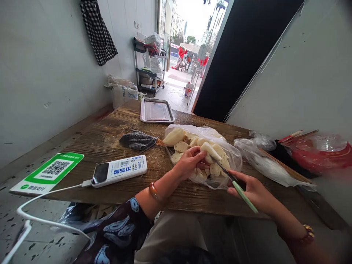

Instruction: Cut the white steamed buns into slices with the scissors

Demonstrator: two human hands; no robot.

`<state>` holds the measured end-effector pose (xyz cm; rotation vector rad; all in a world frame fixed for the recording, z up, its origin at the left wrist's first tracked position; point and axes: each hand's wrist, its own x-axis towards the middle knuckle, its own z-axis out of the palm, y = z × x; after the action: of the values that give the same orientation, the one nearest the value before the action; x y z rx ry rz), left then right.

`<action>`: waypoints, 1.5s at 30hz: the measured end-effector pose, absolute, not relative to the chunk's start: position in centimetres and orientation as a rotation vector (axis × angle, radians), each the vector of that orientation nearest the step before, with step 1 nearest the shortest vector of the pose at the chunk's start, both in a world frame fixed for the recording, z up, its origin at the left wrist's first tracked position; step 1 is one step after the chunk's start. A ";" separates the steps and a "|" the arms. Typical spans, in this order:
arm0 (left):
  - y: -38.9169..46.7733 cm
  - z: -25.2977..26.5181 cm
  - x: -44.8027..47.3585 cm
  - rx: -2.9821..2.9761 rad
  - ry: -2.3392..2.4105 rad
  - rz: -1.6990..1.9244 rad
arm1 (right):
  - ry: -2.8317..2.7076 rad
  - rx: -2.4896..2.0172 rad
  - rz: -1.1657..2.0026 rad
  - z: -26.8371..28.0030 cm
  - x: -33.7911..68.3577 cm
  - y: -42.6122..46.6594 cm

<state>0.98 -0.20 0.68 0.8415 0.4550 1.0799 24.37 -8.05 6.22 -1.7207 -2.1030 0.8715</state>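
My left hand (189,161) grips a thick white piece of food (210,151) between thumb and fingers, above an open clear plastic bag (233,157). My right hand (247,190) is closed on a green-handled cutting tool (240,191) with a narrow dark blade. Whether this is scissors or a knife I cannot tell. Its tip meets the lower edge of the white piece. Pale, speckled round slices (181,147) and a larger smooth oval piece (175,137) lie in the bag under and around my left hand.
A dark grey cloth (137,140) and metal tray (157,110) lie on the wooden table (110,128). At left are a white power bank (119,170) with a cable (55,190) and a green QR card (49,172). Plastic bags (264,161) and red packaging (320,152) crowd the right.
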 end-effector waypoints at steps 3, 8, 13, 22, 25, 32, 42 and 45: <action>-0.2 0.6 1.1 0.842 0.454 1.078 | -2.070 -1.720 0.922 5.9 24.2 -8.0; -0.3 0.5 1.2 0.870 0.477 1.101 | -2.081 -1.722 0.915 5.7 24.1 -7.8; -0.3 0.6 1.2 0.913 0.516 1.107 | -2.086 -1.566 1.060 6.2 23.7 -7.6; -0.4 0.6 1.4 0.937 0.551 1.114 | -2.136 -1.608 0.941 6.0 22.8 -6.9; -0.6 0.7 1.4 0.945 0.561 1.099 | -2.091 -1.630 0.970 5.9 22.8 -6.8; -0.7 1.1 1.2 0.964 0.563 1.087 | -2.107 -1.602 0.930 6.2 22.4 -6.6; -0.5 0.8 1.2 1.015 0.622 1.081 | -2.134 -1.570 0.811 5.2 23.7 -6.7; -0.5 0.9 1.1 1.004 0.620 1.127 | -2.110 -1.617 0.762 5.0 23.7 -6.9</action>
<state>1.13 -0.54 0.94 1.0036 0.6198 1.1269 23.68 -6.91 4.98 -1.6166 -2.1096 0.7621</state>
